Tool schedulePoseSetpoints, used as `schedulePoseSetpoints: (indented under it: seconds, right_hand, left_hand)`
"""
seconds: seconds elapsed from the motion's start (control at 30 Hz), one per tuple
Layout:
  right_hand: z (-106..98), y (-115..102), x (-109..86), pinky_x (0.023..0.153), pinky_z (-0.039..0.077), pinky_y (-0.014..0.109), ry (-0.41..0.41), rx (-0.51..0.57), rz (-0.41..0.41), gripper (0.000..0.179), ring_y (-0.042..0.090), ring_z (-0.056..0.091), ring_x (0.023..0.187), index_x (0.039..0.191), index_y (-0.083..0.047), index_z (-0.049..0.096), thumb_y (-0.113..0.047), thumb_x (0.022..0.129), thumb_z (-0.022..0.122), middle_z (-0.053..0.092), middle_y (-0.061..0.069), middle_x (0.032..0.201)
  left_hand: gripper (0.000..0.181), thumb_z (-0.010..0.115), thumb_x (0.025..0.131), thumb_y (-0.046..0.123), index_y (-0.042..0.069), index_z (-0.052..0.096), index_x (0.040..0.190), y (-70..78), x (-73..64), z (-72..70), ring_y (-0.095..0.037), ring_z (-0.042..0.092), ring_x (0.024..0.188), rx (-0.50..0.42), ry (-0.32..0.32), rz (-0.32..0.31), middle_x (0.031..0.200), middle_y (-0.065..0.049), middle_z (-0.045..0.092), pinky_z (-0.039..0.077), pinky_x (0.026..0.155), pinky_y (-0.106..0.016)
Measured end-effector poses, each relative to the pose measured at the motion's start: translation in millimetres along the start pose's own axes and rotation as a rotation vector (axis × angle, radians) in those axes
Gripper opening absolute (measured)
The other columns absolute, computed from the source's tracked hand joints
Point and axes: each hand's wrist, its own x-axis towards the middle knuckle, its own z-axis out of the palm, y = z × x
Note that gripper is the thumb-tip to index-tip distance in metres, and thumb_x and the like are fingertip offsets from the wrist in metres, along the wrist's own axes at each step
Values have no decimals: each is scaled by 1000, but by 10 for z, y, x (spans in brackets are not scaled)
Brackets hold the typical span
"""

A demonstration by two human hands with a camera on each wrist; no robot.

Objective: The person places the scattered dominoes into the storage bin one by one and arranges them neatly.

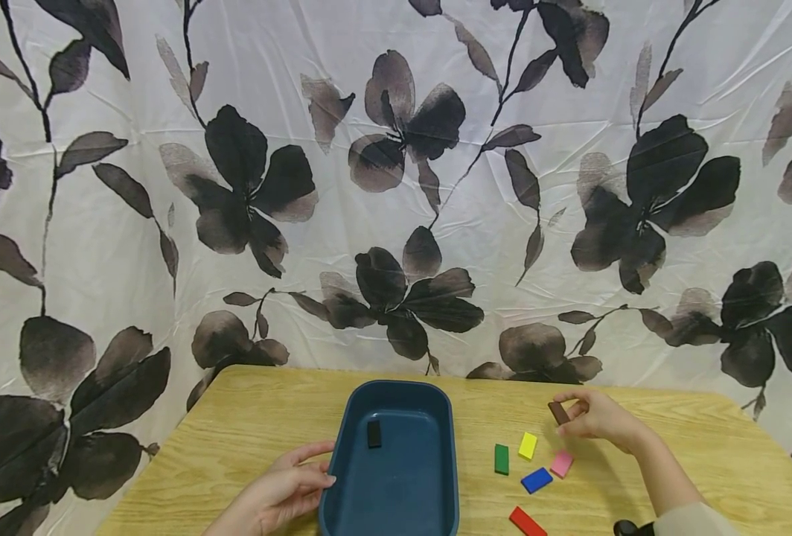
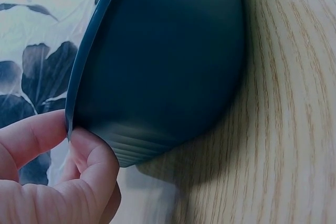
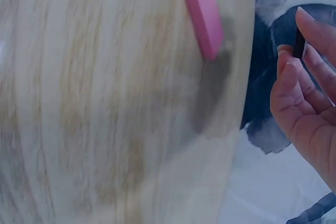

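Brown block (image 1: 559, 413) between pinched right fingers (image 1: 573, 397), tray rim (image 1: 396, 383) between pinched left fingers (image 2: 37, 136)

Pale yellow wood-grain table (image 1: 275, 417) with a rounded far left corner, and a white, kinda creased fabric sheet (image 1: 329, 37) hanging just past its far edge, printed with big charcoal and brownish-grey flowers (image 1: 235, 149). Light's pretty soft.
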Motion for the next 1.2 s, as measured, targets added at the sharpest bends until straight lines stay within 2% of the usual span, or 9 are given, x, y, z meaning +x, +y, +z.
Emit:
schedulePoseSetpoints:
  seconds: [0.13,0.3,0.63,0.87,1.07,1.2]
  right_hand:
    - [62,-118,36,61,48,27,20,-20,0,61,17,53,71,123,17,43,0,73,75,56,8,79]
    - [155,-259,96,62,48,27,43,-35,-16,59,18,52,71,120,15,48,0,71,77,54,6,76]
    - [340,-568,219,64,48,29,51,-8,-3,55,17,50,73,119,10,51,-2,71,77,53,5,77]
    - [454,-759,315,65,47,27,14,39,-23,56,16,47,74,120,11,50,-2,72,77,49,4,77]
    - [565,-906,429,63,46,27,17,47,-14,53,15,46,72,118,8,52,-1,71,77,48,4,77]
    - [627,-996,501,60,44,26,-6,46,-39,53,14,45,68,117,9,52,0,71,76,47,4,75]
  left_hand:
    - [71,55,82,-14,-6,18,142,2,8,-15,-15,58,88,-21,-33,-3,100,-12,48,48,80,-26]
    - [67,50,84,-16,-7,19,142,11,-30,57,-15,57,85,-6,21,1,99,-12,47,48,78,-27]
    - [67,52,82,-16,-8,22,141,27,-34,82,-14,57,83,-10,39,6,98,-12,47,49,76,-26]
    - [67,52,82,-16,-8,20,141,23,-48,79,-15,58,85,-10,39,-2,99,-13,48,49,78,-27]
    - [66,51,82,-16,-8,22,140,22,-37,81,-13,56,81,9,64,-1,98,-11,47,49,77,-26]
    - [65,51,82,-16,-9,22,140,33,-22,91,-13,56,80,21,70,4,97,-11,46,49,76,-26]
